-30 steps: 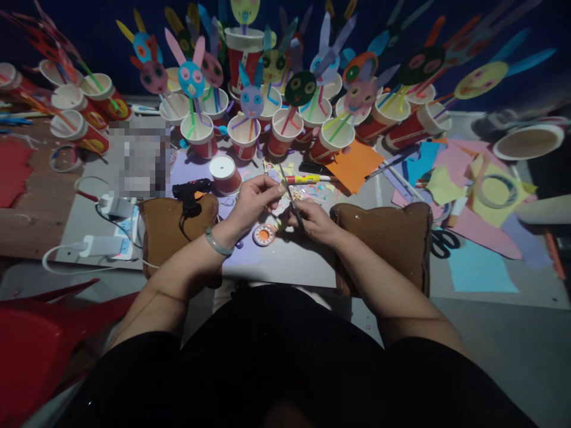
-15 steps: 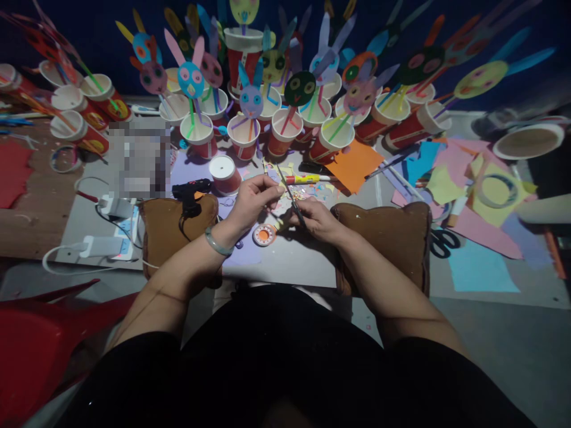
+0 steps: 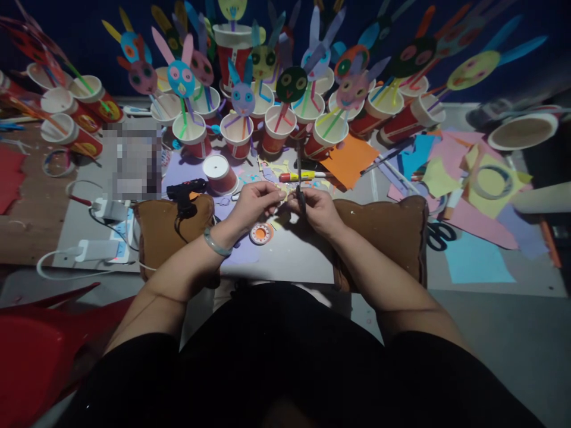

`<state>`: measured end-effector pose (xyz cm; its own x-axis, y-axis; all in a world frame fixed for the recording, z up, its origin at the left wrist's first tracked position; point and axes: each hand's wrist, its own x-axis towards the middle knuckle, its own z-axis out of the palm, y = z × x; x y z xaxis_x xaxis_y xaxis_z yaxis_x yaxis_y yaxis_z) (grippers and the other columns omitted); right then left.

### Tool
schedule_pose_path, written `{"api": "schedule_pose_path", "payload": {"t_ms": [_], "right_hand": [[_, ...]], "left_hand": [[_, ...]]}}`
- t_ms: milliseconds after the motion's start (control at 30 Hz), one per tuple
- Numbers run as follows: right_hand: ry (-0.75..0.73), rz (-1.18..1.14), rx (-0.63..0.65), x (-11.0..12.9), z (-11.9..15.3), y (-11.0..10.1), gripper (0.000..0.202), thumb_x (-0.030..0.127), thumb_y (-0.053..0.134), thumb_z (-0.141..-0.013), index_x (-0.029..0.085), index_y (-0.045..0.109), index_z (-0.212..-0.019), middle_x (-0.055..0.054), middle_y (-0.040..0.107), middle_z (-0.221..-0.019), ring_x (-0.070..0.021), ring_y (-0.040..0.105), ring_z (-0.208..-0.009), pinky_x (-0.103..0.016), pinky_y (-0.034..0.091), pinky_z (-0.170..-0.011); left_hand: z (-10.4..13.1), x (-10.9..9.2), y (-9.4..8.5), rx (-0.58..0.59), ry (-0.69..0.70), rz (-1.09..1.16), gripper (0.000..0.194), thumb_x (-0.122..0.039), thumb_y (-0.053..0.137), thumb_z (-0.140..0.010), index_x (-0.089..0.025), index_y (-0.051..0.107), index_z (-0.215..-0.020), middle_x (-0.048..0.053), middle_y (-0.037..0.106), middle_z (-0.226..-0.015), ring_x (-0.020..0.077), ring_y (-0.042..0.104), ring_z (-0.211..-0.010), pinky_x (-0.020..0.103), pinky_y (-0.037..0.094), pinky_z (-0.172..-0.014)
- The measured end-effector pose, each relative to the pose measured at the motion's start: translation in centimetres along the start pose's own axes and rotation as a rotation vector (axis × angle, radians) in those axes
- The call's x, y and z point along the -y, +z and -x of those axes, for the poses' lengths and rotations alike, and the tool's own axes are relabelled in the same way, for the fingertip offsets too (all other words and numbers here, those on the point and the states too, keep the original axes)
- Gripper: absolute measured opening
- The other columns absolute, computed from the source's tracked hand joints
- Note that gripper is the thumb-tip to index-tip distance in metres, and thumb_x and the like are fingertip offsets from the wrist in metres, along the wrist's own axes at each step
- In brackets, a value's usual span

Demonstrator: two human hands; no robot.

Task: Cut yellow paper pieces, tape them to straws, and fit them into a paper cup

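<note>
My left hand (image 3: 256,203), a bangle on its wrist, is closed in a pinch on a small yellow paper piece (image 3: 282,191). Close to its right, my right hand (image 3: 322,211) is wrapped round a pair of scissors (image 3: 300,193), whose blades point away from me. Both hands are above the table, in front of a marker (image 3: 301,176) with a red and yellow body. Below them lies a round orange-and-white disc (image 3: 261,233). An upside-down paper cup (image 3: 220,174) stands beyond my left hand, with a black glue gun (image 3: 186,193) to its left.
Paper cups (image 3: 279,128) bearing straws and paper rabbit heads crowd the back. Brown cushions (image 3: 383,244) lie under my forearms. Coloured paper (image 3: 479,258), a tape roll (image 3: 491,181) and more scissors (image 3: 441,236) lie at right. A power strip (image 3: 122,241) with cables is at left.
My right hand has turned the scissors, so the blades that slanted left now point straight away from me. The yellow paper piece shows at my left fingertips. The view has shifted slightly.
</note>
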<state>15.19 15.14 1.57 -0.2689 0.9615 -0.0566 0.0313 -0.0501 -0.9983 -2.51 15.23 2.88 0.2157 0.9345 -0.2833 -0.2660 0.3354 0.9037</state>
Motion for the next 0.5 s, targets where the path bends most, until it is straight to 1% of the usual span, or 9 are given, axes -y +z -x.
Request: {"api": "schedule_pose_path", "payload": {"t_ms": [133, 333, 400, 500], "right_hand": [[-0.026, -0.032, 0.018, -0.53, -0.07, 0.08, 0.041, 0.050, 0.087, -0.066, 0.018, 0.062, -0.067, 0.001, 0.060, -0.068, -0.0114, 0.051, -0.064, -0.027, 0.043, -0.062], [-0.006, -0.087, -0.030, -0.95, -0.13, 0.15, 0.041, 0.046, 0.089, -0.063, 0.018, 0.059, -0.063, 0.003, 0.058, -0.064, -0.0093, 0.048, -0.061, -0.024, 0.041, -0.060], [0.000, -0.105, -0.033, -0.88, -0.14, 0.16, 0.040, 0.043, 0.089, -0.063, 0.017, 0.059, -0.064, 0.003, 0.058, -0.065, -0.0091, 0.048, -0.062, -0.024, 0.041, -0.060], [0.014, -0.142, -0.041, -0.58, -0.13, 0.14, 0.039, 0.043, 0.089, -0.063, 0.018, 0.059, -0.064, 0.004, 0.056, -0.063, -0.0085, 0.046, -0.059, -0.024, 0.040, -0.058]], "left_hand": [[0.08, 0.50, 0.17, 0.031, -0.034, 0.006, 0.038, -0.042, 0.089, -0.062, -0.014, 0.063, -0.067, -0.003, 0.059, -0.050, 0.0041, 0.046, -0.039, 0.017, 0.033, -0.039], [0.23, 0.45, 0.34, 0.054, -0.068, 0.005, 0.039, -0.043, 0.088, -0.062, -0.015, 0.062, -0.069, -0.005, 0.056, -0.047, 0.0038, 0.044, -0.039, 0.017, 0.031, -0.039], [0.21, 0.31, 0.47, 0.049, -0.076, 0.004, 0.039, -0.043, 0.087, -0.063, -0.015, 0.061, -0.069, -0.005, 0.056, -0.048, 0.0035, 0.045, -0.039, 0.016, 0.032, -0.039], [0.07, 0.16, 0.61, 0.015, -0.089, 0.033, 0.036, -0.043, 0.082, -0.066, -0.015, 0.059, -0.072, -0.005, 0.060, -0.056, 0.0037, 0.049, -0.040, 0.017, 0.032, -0.038]]}}
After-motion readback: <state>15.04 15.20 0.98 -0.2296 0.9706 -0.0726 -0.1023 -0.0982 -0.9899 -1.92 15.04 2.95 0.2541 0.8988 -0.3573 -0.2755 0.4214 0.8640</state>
